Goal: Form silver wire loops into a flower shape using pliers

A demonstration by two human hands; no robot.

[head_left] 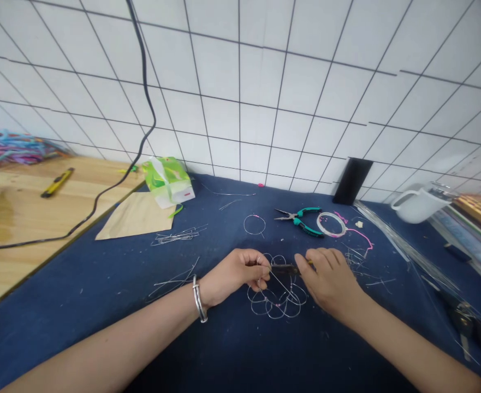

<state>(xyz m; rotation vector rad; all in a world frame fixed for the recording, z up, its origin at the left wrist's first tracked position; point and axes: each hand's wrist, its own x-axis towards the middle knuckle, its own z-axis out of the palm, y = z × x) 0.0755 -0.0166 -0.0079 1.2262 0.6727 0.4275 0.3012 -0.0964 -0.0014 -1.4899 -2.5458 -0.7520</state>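
Observation:
My left hand [248,268], with a silver bangle at its wrist, pinches a wire at the upper edge of a flower-like wire ring [276,311] made of several loops. My right hand [326,275] is closed around a pair of pliers [285,269], whose dark jaws point left and meet the wire at my left fingertips. The handles are mostly hidden in my palm; a bit of yellow shows. Beyond my hands lie a single wire circle [254,224] with a pink mark and teal-handled needle-nose pliers [301,218].
Cut wires [178,236] lie on the blue cloth [80,295] at left, and a long wire bundle [404,243] at right. A white ring [331,224], a white mug [418,204], a green packet [168,180], a yellow cutter [58,183] and a black cable [144,71] are around.

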